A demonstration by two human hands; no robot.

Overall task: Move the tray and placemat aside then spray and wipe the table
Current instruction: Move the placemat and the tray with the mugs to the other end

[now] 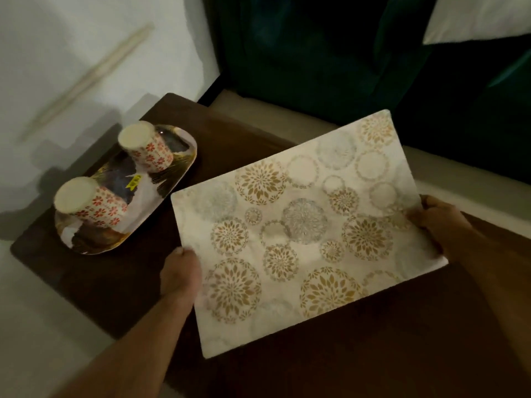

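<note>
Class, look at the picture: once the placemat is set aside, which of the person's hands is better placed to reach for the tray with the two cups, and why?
Probably the left hand. It grips the placemat edge nearest the tray, which sits at the table's left end. The right hand holds the far edge.

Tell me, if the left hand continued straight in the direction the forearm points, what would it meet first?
Probably the tray carrying two upturned cups. The left hand grips the placemat edge and points up-right, so it may pass just right of the tray; depth is unclear.
</note>
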